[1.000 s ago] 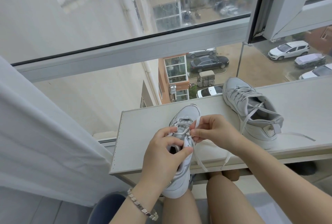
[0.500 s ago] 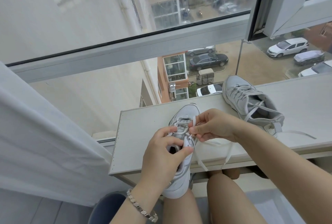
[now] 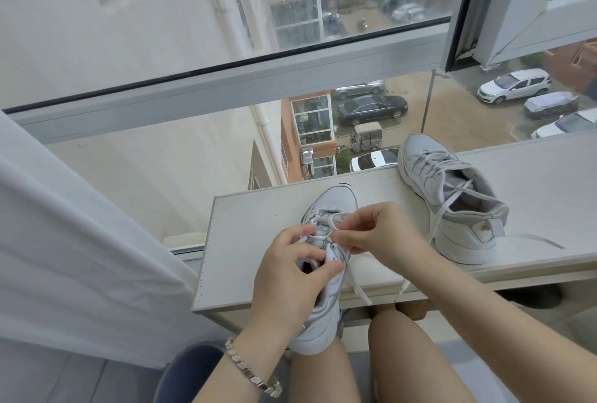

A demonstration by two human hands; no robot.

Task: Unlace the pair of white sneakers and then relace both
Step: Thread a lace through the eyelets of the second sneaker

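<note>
A white sneaker (image 3: 334, 205) lies toe-away on the white board (image 3: 258, 225), its heel resting on my thigh. My left hand (image 3: 290, 276) grips its tongue and collar, thumb pressed on the right eyelet flap. My right hand (image 3: 378, 231) pinches the white lace (image 3: 326, 220) over the middle eyelets; loose lace ends trail off the board's front edge. The second white sneaker (image 3: 452, 199) stands to the right on the board, loosely laced, with its lace ends (image 3: 529, 239) spread flat behind it.
The board runs along a large window (image 3: 226, 79), with a street and parked cars far below. A white curtain (image 3: 64, 241) hangs at the left. My bare knees (image 3: 403, 338) sit under the board's front edge. A round blue seat (image 3: 184, 370) shows bottom left.
My right hand has moved slightly left and down along the lace toward the eyelets, and the lace now loops across the shoe. The left hand keeps its grip.
</note>
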